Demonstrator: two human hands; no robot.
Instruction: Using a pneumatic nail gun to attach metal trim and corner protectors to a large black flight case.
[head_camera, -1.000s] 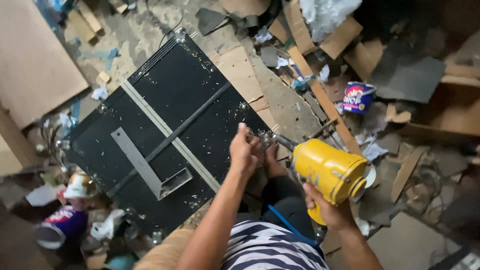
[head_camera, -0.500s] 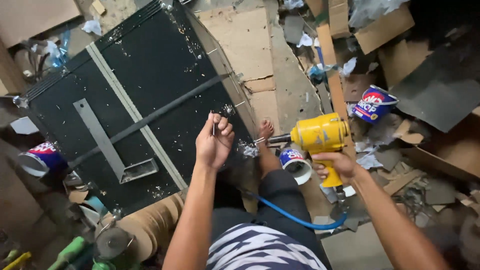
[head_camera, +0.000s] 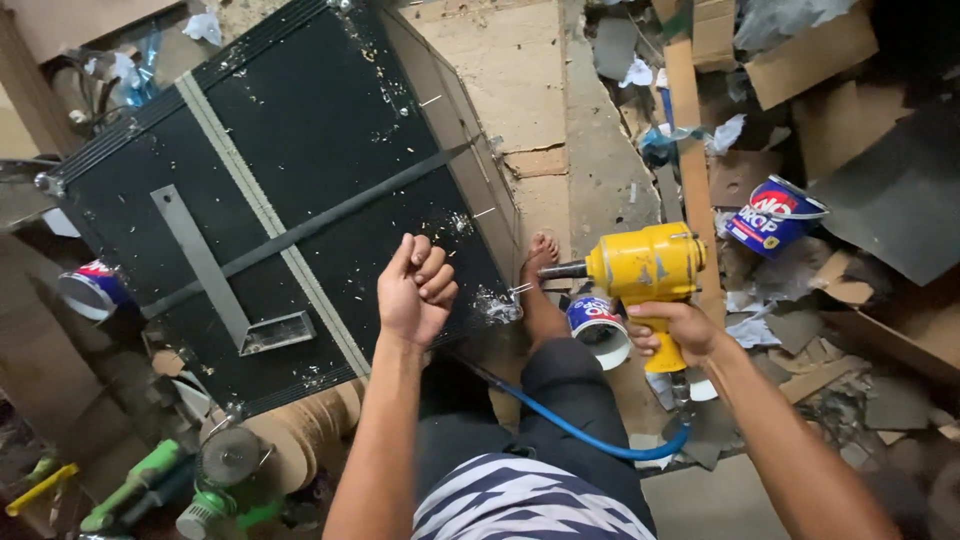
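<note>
The rough concrete floor (head_camera: 600, 170) carried a clutter of work scraps. A large black box-shaped case with metal-trimmed edges (head_camera: 290, 190) stood on it, dusted with pale shavings. Torn brown cardboard pieces (head_camera: 810, 45) and a long wooden strip (head_camera: 688, 150) lay to the right, with a blue-and-white tin can (head_camera: 772, 215) on its side among them. Another similar can (head_camera: 90, 288) lay at the case's left, and a green power tool (head_camera: 215, 475) sat near its lower corner.

left hand (head_camera: 415, 290): raised, fingers curled | right hand (head_camera: 680, 330): grip closed, arm extended
</note>
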